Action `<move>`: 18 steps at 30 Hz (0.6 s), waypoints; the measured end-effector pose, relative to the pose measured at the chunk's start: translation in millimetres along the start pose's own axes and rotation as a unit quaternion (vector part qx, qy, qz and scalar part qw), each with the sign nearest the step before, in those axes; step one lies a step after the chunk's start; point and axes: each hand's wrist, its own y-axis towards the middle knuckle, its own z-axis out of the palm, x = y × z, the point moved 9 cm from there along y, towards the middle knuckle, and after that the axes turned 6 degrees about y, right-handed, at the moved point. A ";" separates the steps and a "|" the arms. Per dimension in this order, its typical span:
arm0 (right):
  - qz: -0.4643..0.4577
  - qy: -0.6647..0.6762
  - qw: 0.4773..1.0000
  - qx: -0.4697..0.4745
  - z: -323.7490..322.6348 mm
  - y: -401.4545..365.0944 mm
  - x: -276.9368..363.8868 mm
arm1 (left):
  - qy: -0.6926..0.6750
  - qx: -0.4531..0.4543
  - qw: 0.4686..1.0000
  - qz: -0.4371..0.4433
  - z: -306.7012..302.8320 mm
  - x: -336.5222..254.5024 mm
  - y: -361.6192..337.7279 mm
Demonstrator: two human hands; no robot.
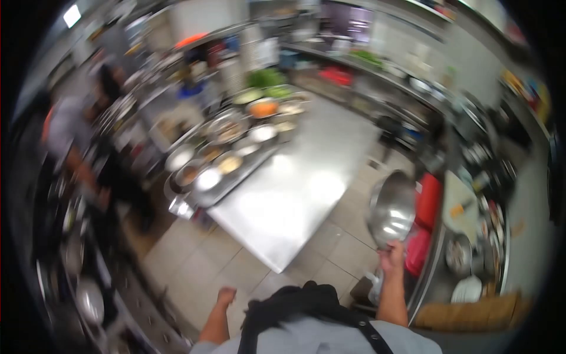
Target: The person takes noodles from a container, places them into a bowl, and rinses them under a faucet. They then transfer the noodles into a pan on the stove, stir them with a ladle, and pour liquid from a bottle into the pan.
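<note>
Forward of right grip (392,258): metal bowl (390,206), near edge held.

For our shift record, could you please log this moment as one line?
right hand: holds metal bowl by edge | left hand: no object visible | near bowl: red container

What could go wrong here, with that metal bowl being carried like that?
The right hand grips the metal bowl at its edge with no second hand supporting it, so it might slip or tip. In this view the bowl appears close to the red containers; a swing that way could knock them. The steel table points a corner toward the person, who might bump it.
</note>
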 end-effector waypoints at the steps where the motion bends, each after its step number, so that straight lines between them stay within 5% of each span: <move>1: 0.007 0.017 0.996 0.083 34.9 -9.6 -8.8 | -0.076 -0.029 0.997 -0.005 -30.2 -0.4 -19.6; 3: 0.034 0.014 0.990 0.133 110.9 -48.0 -7.1 | -0.171 -0.097 0.980 -0.025 -59.5 2.8 -46.7; 5: 0.046 -0.025 0.988 0.145 192.1 -46.5 -39.2 | -0.217 -0.054 0.974 -0.043 -32.5 -9.7 1.1; 9: 0.178 -0.023 0.925 0.336 300.8 -100.6 -154.1 | -0.295 -0.067 0.953 -0.008 -122.5 -45.5 8.6; 16: 0.424 -0.182 0.828 0.320 354.6 -202.3 -358.4 | -0.480 -0.090 0.870 0.071 -237.2 -80.6 11.0; 18: 0.448 -0.204 0.806 0.330 368.2 -216.5 -391.7 | -0.590 -0.070 0.801 0.072 -246.1 -65.8 27.5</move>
